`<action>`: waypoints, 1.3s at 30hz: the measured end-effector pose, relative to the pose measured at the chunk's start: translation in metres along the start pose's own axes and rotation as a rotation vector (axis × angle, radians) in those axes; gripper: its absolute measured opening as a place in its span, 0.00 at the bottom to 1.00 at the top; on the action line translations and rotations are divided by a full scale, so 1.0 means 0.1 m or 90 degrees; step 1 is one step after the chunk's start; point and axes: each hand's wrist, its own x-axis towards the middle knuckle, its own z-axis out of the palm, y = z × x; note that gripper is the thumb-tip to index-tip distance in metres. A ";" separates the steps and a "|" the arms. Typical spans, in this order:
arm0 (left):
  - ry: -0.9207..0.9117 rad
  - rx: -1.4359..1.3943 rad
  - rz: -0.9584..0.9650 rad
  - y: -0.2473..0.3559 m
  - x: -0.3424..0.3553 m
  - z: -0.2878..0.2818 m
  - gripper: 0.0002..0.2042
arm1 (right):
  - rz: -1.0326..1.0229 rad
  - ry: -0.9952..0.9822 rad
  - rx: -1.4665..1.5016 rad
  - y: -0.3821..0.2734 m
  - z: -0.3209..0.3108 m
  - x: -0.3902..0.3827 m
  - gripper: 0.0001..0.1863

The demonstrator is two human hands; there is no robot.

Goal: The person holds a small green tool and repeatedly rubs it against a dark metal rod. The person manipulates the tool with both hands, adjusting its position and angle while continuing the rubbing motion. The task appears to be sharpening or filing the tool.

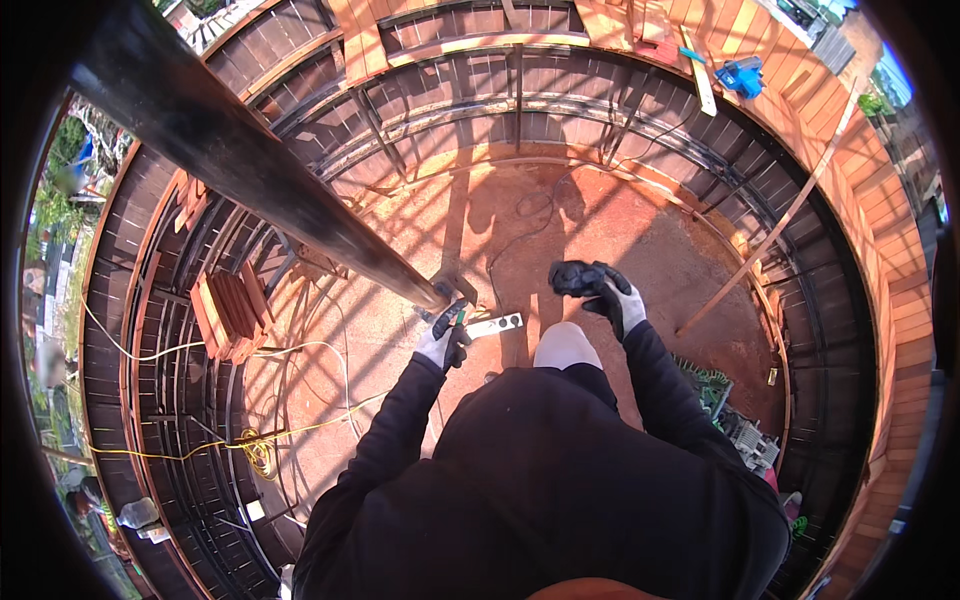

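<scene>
Shirt (600, 470); right hand (614, 294) curled around object (572, 278)

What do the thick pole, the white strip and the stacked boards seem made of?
Pole: probably metal, dark and semi-gloss, shining along its length. White strip: likely smooth plastic, judging by its even colour. Stacked boards: apparently wood, reddish-brown, matte, plank-shaped.

Black object (571, 279), yellow cable coil (258, 455)

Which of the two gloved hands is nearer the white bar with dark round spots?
The left hand, right beside the left end of the white bar; the right hand is farther off, holding a black item.
</scene>
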 end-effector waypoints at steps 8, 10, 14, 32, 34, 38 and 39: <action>0.017 -0.007 0.172 0.80 1.90 0.05 0.15 | 0.055 0.322 0.077 -0.41 -0.55 2.21 0.24; 0.102 0.142 0.145 0.95 2.39 0.09 0.14 | 0.169 0.230 0.031 -0.40 -0.36 2.89 0.20; 0.129 0.292 0.198 1.49 2.81 0.24 0.14 | 0.176 -0.160 -0.160 -0.66 0.61 3.97 0.11; 0.520 -0.252 0.300 2.22 3.01 -1.40 0.14 | 0.264 -0.818 -0.300 -0.90 6.34 5.49 0.07; 0.548 -0.427 0.233 2.41 2.81 -1.64 0.16 | 0.171 -0.822 -0.375 -0.94 7.11 5.40 0.09; 0.699 -0.485 0.287 2.46 2.60 -1.58 0.12 | 0.149 -0.819 -0.394 -0.37 8.44 5.53 0.14; 0.706 -0.507 0.288 2.43 2.56 -1.51 0.10 | 0.128 -0.806 -0.440 -0.20 8.73 5.62 0.15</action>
